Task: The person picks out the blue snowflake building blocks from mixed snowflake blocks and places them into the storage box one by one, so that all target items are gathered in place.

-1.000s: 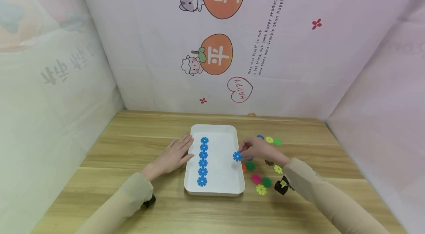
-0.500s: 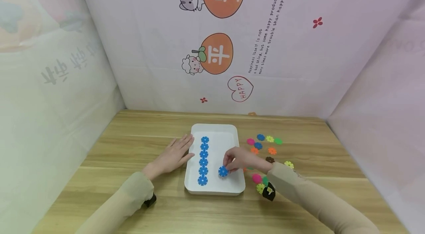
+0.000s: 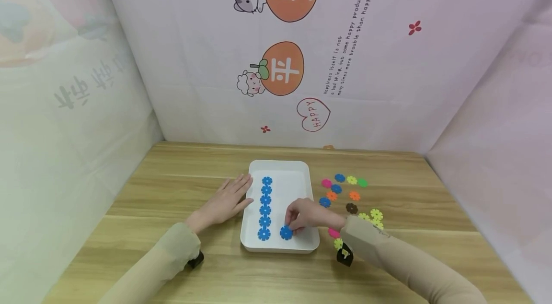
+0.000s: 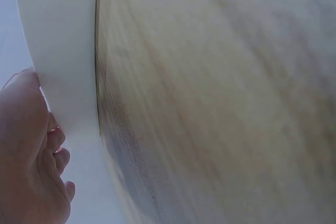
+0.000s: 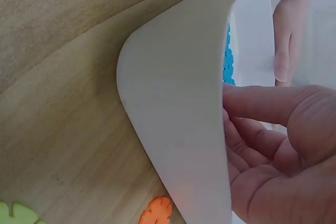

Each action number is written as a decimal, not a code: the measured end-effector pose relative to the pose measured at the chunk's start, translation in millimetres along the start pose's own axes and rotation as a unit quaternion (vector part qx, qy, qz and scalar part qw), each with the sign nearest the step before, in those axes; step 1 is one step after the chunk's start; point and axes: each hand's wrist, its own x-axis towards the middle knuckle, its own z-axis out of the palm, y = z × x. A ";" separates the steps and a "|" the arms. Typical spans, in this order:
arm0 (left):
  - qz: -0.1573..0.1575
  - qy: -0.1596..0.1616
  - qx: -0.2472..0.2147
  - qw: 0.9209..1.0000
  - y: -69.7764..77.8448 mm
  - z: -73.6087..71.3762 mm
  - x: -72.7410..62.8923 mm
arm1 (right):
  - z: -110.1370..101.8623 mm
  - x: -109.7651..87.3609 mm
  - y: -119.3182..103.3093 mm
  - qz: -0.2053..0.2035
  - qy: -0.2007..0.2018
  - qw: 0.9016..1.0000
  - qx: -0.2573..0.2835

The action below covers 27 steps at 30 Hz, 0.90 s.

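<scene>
A white tray [image 3: 282, 180] stands on the wooden table, with a column of blue snowflake discs [image 3: 265, 209] along its left side. Inside the tray at the lower right, my right hand [image 3: 307, 213] pinches one more blue snowflake disc [image 3: 286, 232] between thumb and fingers. In the right wrist view the tray's outer wall [image 5: 168, 87] hides that disc and the fingertips. My left hand [image 3: 224, 202] rests on the tray's left rim with its fingers stretched out. The left wrist view has this hand [image 4: 23, 150] against the tray's side [image 4: 60, 40].
Right of the tray, loose snowflake discs lie scattered on the table: blue [image 3: 339, 178], orange [image 3: 354, 195], brown [image 3: 351, 208], yellow [image 3: 376, 214] and others, some partly under the right forearm. Printed cloth walls [image 3: 207, 102] enclose the table's back and sides.
My right hand has carried the blue snowflake disc from the tray's right rim leftward and down to the tray's lower part. The left hand stays at the left rim.
</scene>
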 end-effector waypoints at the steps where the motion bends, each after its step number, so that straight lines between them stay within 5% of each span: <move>1: 0.000 -0.001 0.001 1.000 0.0 -0.1 0.1 | 0.3 -0.2 -0.2 -0.001 0.001 1.000 -0.001; 19: -0.001 -0.002 0.004 1.000 0.5 0.0 0.6 | -20.7 -11.4 2.3 -0.021 0.023 0.999 -0.009; 27: 0.008 0.008 0.002 1.000 -0.3 1.0 0.5 | -57.4 -21.3 19.9 -0.005 0.089 0.996 0.005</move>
